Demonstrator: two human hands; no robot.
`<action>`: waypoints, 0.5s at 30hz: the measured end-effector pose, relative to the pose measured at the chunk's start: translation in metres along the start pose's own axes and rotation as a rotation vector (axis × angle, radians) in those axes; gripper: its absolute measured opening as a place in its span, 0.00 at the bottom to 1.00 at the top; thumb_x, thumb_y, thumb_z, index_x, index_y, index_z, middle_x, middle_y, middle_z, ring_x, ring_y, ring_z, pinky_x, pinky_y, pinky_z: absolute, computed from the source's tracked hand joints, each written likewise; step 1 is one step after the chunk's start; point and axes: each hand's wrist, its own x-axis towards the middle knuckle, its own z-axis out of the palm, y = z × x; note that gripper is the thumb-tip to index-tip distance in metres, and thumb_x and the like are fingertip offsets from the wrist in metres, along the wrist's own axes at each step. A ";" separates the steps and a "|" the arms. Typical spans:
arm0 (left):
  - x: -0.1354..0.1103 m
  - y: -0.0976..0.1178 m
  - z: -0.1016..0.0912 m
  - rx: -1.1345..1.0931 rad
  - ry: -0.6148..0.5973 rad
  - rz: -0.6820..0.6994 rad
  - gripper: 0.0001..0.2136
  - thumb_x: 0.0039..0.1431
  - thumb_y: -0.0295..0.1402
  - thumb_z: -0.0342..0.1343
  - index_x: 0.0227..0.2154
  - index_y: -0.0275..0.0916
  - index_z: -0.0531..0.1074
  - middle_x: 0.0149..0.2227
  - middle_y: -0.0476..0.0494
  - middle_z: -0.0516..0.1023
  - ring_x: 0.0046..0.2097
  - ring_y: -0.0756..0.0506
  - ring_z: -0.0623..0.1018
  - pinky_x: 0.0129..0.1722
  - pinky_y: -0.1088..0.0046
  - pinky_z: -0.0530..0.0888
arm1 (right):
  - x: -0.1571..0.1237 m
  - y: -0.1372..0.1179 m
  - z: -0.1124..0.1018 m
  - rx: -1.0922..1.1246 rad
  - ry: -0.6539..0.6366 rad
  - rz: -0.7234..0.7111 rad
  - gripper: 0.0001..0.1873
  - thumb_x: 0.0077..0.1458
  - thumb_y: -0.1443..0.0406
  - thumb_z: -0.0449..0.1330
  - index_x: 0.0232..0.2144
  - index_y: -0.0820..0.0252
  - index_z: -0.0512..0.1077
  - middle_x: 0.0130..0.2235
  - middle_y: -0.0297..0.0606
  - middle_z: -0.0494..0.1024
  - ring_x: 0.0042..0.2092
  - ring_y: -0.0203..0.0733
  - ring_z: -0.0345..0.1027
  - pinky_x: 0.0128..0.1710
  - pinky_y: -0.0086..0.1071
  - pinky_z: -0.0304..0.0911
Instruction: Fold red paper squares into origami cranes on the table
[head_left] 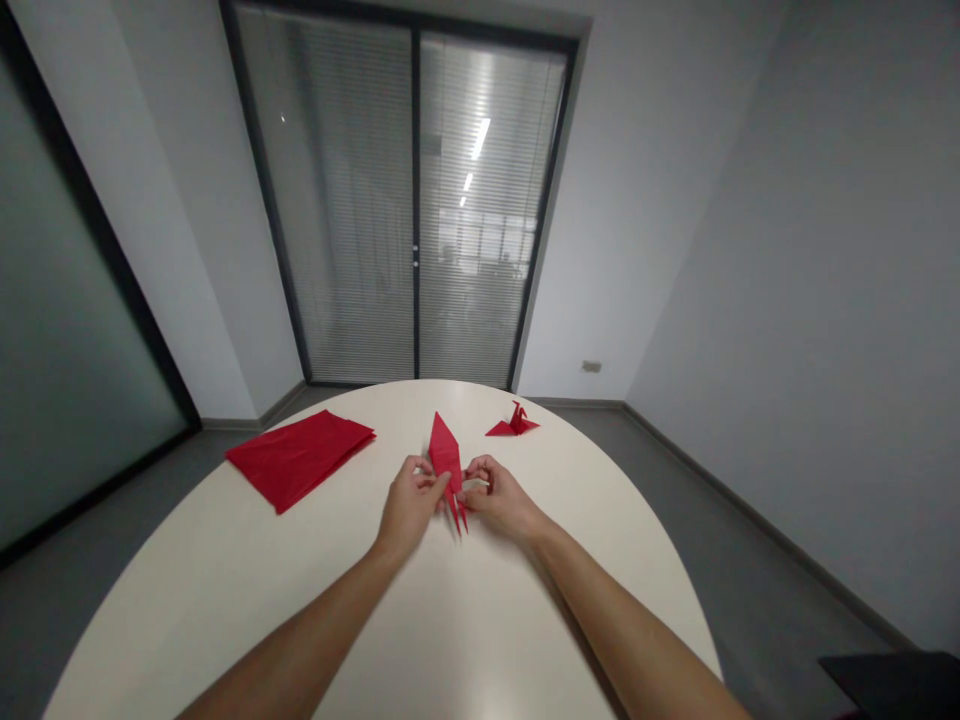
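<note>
Between my hands is a piece of folded red origami paper point(445, 447), a long diamond with its broad point away from me and two narrow points towards me. My left hand point(413, 497) pinches its left side, the thumb lying on top near the middle. On the right edge, my right hand point(499, 495) is closed with thumb and fingers at the lower part, by the narrow points. A finished red paper crane point(515, 422) sits beyond my right hand, wings spread. Some fingertips are hidden behind the folded paper.
Red paper sheets point(300, 455) lie stacked at the left of the round white table point(465, 630). Past the table's far edge stands a glass partition with blinds point(360, 220). A dark object point(892, 682) shows at the lower right, beside the table.
</note>
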 end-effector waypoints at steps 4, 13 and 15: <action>0.001 -0.004 -0.003 0.048 0.008 0.077 0.15 0.53 0.44 0.61 0.28 0.43 0.61 0.19 0.56 0.72 0.20 0.49 0.74 0.21 0.78 0.65 | -0.001 0.002 0.001 0.004 -0.024 0.039 0.28 0.39 0.59 0.75 0.38 0.56 0.64 0.44 0.31 0.74 0.28 0.31 0.71 0.33 0.32 0.68; 0.005 -0.009 -0.007 0.124 0.054 0.152 0.15 0.57 0.43 0.60 0.25 0.43 0.62 0.21 0.55 0.70 0.24 0.48 0.73 0.27 0.75 0.67 | 0.001 0.005 -0.002 0.034 -0.043 0.123 0.29 0.34 0.65 0.76 0.36 0.57 0.65 0.36 0.31 0.79 0.29 0.34 0.72 0.33 0.31 0.66; 0.005 -0.009 -0.006 0.128 0.073 0.167 0.15 0.56 0.44 0.61 0.24 0.42 0.63 0.22 0.55 0.69 0.25 0.49 0.72 0.27 0.76 0.66 | 0.001 0.006 -0.004 0.053 -0.064 0.164 0.27 0.35 0.65 0.74 0.35 0.56 0.64 0.33 0.31 0.80 0.30 0.36 0.74 0.34 0.32 0.67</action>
